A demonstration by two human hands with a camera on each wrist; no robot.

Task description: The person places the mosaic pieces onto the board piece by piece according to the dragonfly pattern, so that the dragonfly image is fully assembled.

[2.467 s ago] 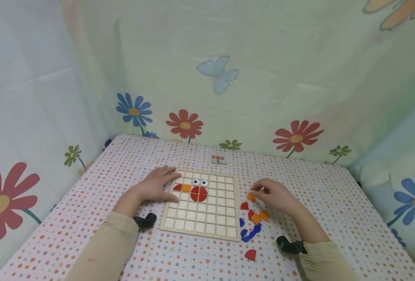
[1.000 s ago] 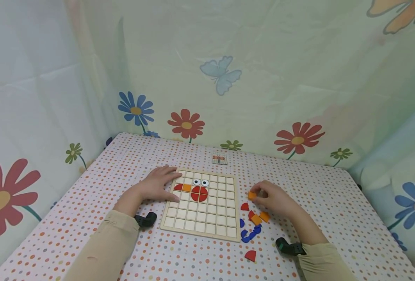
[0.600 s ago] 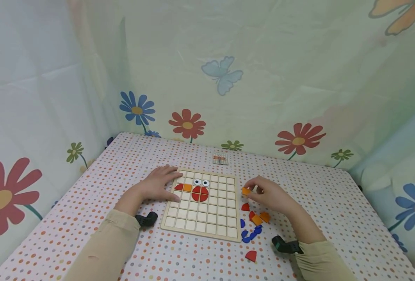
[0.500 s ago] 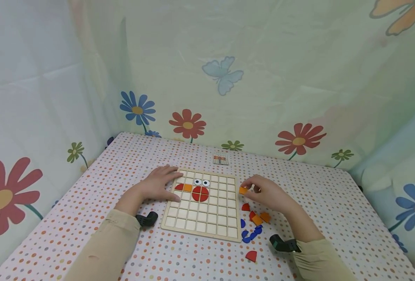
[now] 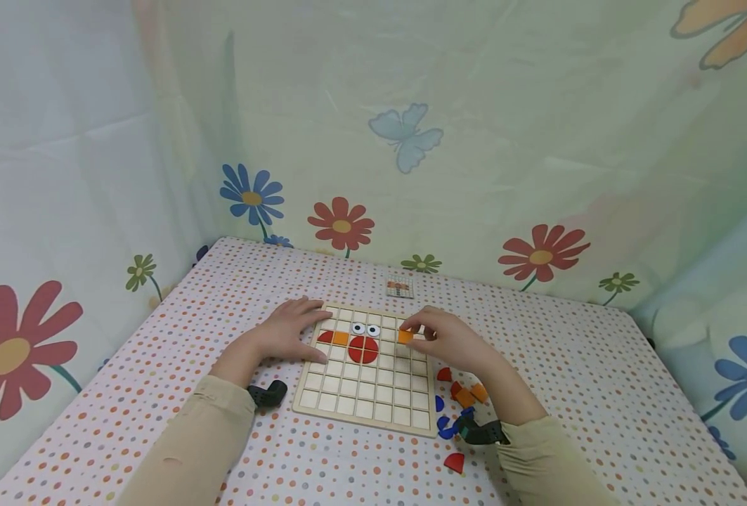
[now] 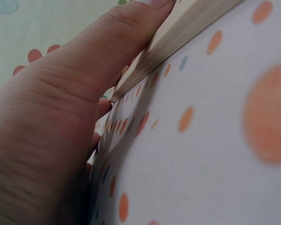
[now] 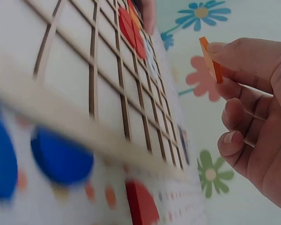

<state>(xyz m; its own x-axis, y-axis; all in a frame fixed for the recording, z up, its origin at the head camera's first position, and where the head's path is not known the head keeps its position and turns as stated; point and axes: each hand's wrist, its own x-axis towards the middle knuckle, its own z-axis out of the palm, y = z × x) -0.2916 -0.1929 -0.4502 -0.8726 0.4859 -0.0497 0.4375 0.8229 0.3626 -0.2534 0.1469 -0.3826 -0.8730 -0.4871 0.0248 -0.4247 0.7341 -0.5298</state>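
A wooden grid board (image 5: 373,393) lies on the dotted tablecloth, with a red circle (image 5: 363,349), two eye tiles (image 5: 366,329) and an orange and red piece (image 5: 334,337) set in it. My left hand (image 5: 287,336) rests flat on the board's left edge (image 6: 178,35), thumb along its side. My right hand (image 5: 445,341) hovers over the board's right part and pinches a small orange square tile (image 5: 405,336) (image 7: 210,58) between thumb and fingers, clear of the grid (image 7: 107,93).
Loose red, orange and blue pieces (image 5: 458,397) lie right of the board, one red piece (image 5: 453,462) nearer me. Blue pieces (image 7: 61,157) show beside the board's edge. A small pattern card (image 5: 400,287) lies beyond the board. Flowered fabric walls enclose the table.
My right hand has lifted the orange tile from the loose pieces and carried it left, over the board's right side. The left hand has stayed on the board.
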